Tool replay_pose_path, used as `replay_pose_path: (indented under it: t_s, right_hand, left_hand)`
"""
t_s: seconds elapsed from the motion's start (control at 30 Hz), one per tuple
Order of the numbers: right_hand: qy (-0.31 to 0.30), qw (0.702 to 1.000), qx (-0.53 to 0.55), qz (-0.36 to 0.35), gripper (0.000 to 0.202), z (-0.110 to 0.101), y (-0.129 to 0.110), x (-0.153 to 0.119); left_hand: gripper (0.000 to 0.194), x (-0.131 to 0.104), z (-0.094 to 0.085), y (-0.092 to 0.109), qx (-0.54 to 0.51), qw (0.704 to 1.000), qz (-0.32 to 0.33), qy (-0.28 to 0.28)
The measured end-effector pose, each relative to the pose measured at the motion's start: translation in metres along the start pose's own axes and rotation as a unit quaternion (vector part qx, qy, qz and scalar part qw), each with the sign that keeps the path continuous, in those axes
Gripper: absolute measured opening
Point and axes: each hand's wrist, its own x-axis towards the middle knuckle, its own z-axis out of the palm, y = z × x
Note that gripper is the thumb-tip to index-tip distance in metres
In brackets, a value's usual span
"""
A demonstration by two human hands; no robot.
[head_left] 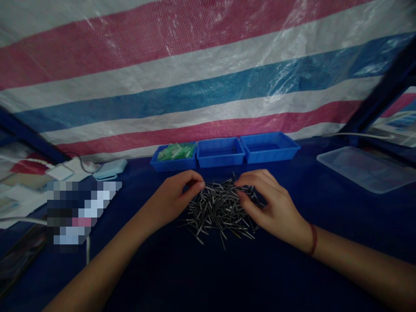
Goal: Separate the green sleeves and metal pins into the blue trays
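A loose pile of thin metal pins (221, 210), like small nails or drill bits, lies on the dark blue table. My left hand (178, 190) is at the pile's left edge, thumb and forefinger tips pressed together in a pinch. Whatever may be between those tips is too small to make out. Over the right side of the pile is my right hand (271, 201), its thumb and fingers apart and curved toward the pins. One pin sticks up close to its fingertips, and I see nothing gripped there. Part of the pile is hidden behind this hand.
Behind the pile stand three blue trays: a left tray (173, 164) with green plastic pieces (177, 151), a middle tray (221, 161) with a few small bits, and a right tray (271, 149). A clear plastic lid (367, 169) lies right; a light-blue pouch (110, 169) and cables lie left.
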Motion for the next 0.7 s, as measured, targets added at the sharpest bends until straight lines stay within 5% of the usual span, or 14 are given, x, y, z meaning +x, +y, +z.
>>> replay_pose_path:
  t_s: [0.13,0.23,0.7]
  right_hand:
    - [-0.009,0.995,0.075,0.061,0.014,0.002,-0.017,-0.005]
    - [-0.001,0.984,0.145,0.101,0.009,0.005,-0.023,-0.008]
    - [0.013,0.98,0.174,0.1,0.009,0.003,-0.024,-0.009]
  left_hand:
    - [0.02,-0.006,0.016,0.027,-0.211,0.975,-0.065,0.025]
    - [0.02,-0.012,0.028,0.039,-0.277,0.957,-0.088,0.014]
    - [0.013,-0.017,0.039,0.043,-0.276,0.957,-0.091,-0.003]
